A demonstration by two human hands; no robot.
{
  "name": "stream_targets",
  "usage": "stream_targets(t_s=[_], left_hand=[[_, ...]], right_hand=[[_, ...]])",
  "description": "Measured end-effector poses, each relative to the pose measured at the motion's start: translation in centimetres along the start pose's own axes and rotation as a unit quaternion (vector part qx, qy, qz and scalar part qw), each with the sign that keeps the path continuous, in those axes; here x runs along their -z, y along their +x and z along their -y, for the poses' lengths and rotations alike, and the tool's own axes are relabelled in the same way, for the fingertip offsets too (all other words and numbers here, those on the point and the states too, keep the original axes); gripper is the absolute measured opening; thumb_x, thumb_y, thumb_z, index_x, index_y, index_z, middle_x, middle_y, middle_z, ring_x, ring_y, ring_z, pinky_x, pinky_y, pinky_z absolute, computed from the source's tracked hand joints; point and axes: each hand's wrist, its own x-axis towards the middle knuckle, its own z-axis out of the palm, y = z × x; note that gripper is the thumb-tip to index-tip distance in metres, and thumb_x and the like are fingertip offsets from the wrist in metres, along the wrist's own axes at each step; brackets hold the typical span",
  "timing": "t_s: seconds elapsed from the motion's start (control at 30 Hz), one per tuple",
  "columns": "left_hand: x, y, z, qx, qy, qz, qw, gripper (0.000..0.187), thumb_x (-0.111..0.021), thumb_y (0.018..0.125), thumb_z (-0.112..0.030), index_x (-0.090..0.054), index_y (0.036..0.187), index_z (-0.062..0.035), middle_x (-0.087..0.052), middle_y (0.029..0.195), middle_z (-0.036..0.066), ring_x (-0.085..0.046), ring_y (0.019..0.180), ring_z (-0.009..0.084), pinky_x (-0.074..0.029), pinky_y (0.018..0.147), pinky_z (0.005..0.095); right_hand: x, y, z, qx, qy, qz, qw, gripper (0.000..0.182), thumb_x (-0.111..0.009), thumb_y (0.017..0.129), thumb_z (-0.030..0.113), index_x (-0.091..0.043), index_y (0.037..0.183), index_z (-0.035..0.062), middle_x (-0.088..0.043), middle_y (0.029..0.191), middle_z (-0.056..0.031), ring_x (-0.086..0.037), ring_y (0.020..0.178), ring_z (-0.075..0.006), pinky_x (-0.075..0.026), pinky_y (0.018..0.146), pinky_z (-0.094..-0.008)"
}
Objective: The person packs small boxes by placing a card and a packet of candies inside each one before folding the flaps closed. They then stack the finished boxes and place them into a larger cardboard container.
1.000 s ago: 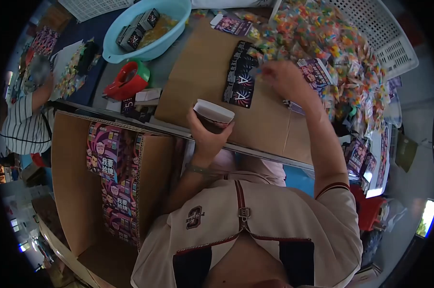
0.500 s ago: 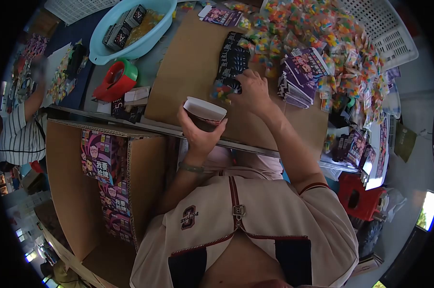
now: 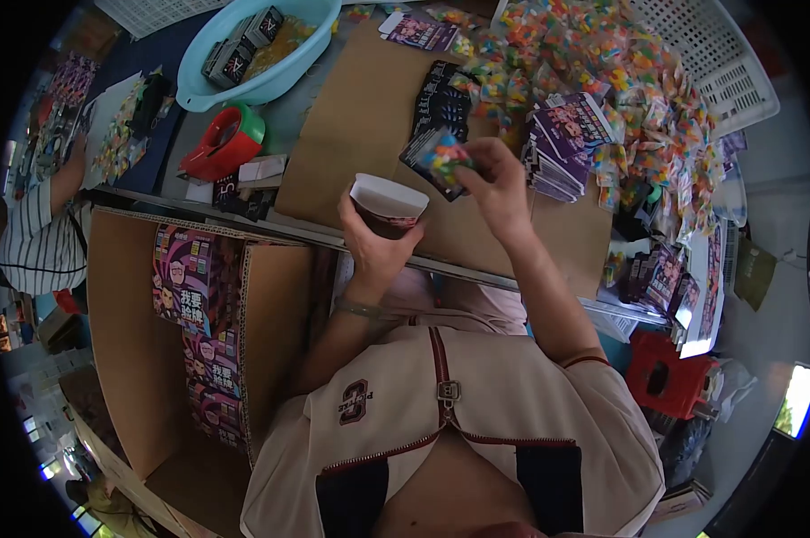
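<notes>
Left fingers [image 3: 348, 217] hold a box [image 3: 389, 195], right fingers [image 3: 489, 152] a candy packet [image 3: 447, 156], near purple cards [image 3: 555, 169].

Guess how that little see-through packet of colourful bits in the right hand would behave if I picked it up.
The packet is probably light, as the right hand seems to hold it up by the fingertips. It would likely give and shift, being a clear wrapper around many small pieces. The shine on the heaped packets suggests slightly slippery film.
</notes>
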Motion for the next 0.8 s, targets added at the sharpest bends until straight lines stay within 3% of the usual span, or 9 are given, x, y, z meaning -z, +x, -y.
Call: stream_targets(t_s=[0.1, 0.13, 0.17, 0.23, 0.33, 0.43, 0.57, 0.63, 0.8], left_hand=[[-0.1, 0.1, -0.7, -0.016, 0.056, 0.006, 0.998, 0.105, -0.092, 0.056, -0.025, -0.03, 0.136, 0.0052, -0.047, 0.12, 0.024, -0.052, 0.107, 0.0385, -0.044, 0.089, 0.0473], [-0.1, 0.2, -0.8, -0.017, 0.056, 0.005, 0.998, 0.105, -0.092, 0.056, -0.025, -0.03, 0.136, 0.0052, -0.047, 0.12, 0.024, -0.052, 0.107, 0.0385, -0.044, 0.089, 0.0473], [-0.1, 0.4, -0.9, -0.033, 0.082, 0.009, 0.996, 0.105, -0.091, 0.056, -0.026, -0.03, 0.135, 0.0057, -0.048, 0.119, 0.024, -0.052, 0.106, 0.0395, -0.044, 0.089, 0.0479], [-0.3, 0.5, -1.1, -0.049, 0.106, 0.011, 0.993, 0.104, -0.091, 0.056, -0.026, -0.031, 0.135, 0.0061, -0.049, 0.118, 0.023, -0.053, 0.105, 0.0405, -0.044, 0.089, 0.0486], [-0.4, 0.5, -1.1, -0.021, 0.102, 0.015, 0.994, 0.105, -0.09, 0.056, -0.027, -0.031, 0.135, 0.0064, -0.049, 0.119, 0.023, -0.053, 0.105, 0.0421, -0.043, 0.089, 0.0498], [-0.8, 0.2, -0.8, -0.116, 0.139, -0.005, 0.984, 0.105, -0.09, 0.056, -0.028, -0.031, 0.136, 0.0061, -0.049, 0.12, 0.024, -0.052, 0.106, 0.0425, -0.043, 0.09, 0.0501], [-0.6, -0.2, -0.6, -0.059, 0.076, -0.009, 0.995, 0.106, -0.09, 0.057, -0.028, -0.029, 0.137, 0.0068, -0.049, 0.119, 0.025, -0.052, 0.105, 0.0419, -0.042, 0.091, 0.0487], [-0.2, -0.3, -1.0, -0.038, 0.069, -0.021, 0.997, 0.107, -0.09, 0.058, -0.028, -0.029, 0.138, 0.0072, -0.049, 0.118, 0.025, -0.053, 0.104, 0.0417, -0.042, 0.091, 0.0481], [0.2, -0.5, -2.4, 0.005, -0.008, 0.033, 0.999, 0.096, -0.087, 0.067, -0.022, -0.029, 0.139, 0.0039, -0.048, 0.12, 0.026, -0.054, 0.102, 0.0402, -0.046, 0.086, 0.045]], right_hand=[[0.1, -1.5, 6.0, 0.063, 0.117, 0.102, 0.986, 0.026, -0.061, 0.084, -0.006, -0.059, 0.109, 0.0018, -0.067, 0.099, -0.0039, -0.062, 0.087, -0.0062, -0.049, 0.07, -0.0224], [0.1, -1.7, 7.6, 0.053, -0.036, 0.112, 0.992, 0.025, -0.063, 0.081, -0.008, -0.063, 0.104, 0.0013, -0.067, 0.096, -0.0073, -0.065, 0.082, -0.0131, -0.05, 0.068, -0.0248], [0.0, -1.5, 8.2, 0.056, -0.037, 0.113, 0.991, 0.025, -0.063, 0.081, -0.008, -0.063, 0.104, 0.0013, -0.067, 0.096, -0.0073, -0.065, 0.082, -0.0131, -0.05, 0.068, -0.0248], [-0.5, -0.9, 9.0, 0.265, -0.353, 0.122, 0.889, 0.029, -0.064, 0.074, -0.008, -0.065, 0.101, 0.0034, -0.066, 0.091, -0.0113, -0.065, 0.079, -0.0234, -0.051, 0.068, -0.0293], [-1.3, 0.1, 10.2, 0.31, -0.428, 0.249, 0.811, 0.034, -0.064, 0.069, -0.005, -0.065, 0.102, 0.0054, -0.064, 0.092, -0.0139, -0.063, 0.082, -0.0328, -0.053, 0.071, -0.0359], [-3.6, 0.2, 9.2, 0.336, -0.48, 0.298, 0.753, 0.034, -0.063, 0.069, -0.002, -0.065, 0.102, 0.006, -0.064, 0.097, -0.013, -0.063, 0.086, -0.0329, -0.053, 0.073, -0.0397], [-3.7, -0.1, 8.1, 0.408, -0.359, 0.216, 0.811, 0.033, -0.066, 0.07, -0.002, -0.065, 0.102, 0.0036, -0.063, 0.105, -0.0143, -0.064, 0.092, -0.0325, -0.054, 0.076, -0.0385], [-2.3, -0.9, 6.9, 0.324, -0.269, 0.092, 0.902, 0.031, -0.071, 0.071, -0.001, -0.066, 0.101, 0.0022, -0.065, 0.106, -0.0154, -0.065, 0.093, -0.0306, -0.054, 0.077, -0.036], [-2.4, -4.8, 1.9, 0.281, -0.265, 0.018, 0.922, 0.027, -0.076, 0.072, 0.003, -0.067, 0.097, 0.0008, -0.066, 0.104, -0.0156, -0.066, 0.093, -0.0306, -0.055, 0.077, -0.0363]])
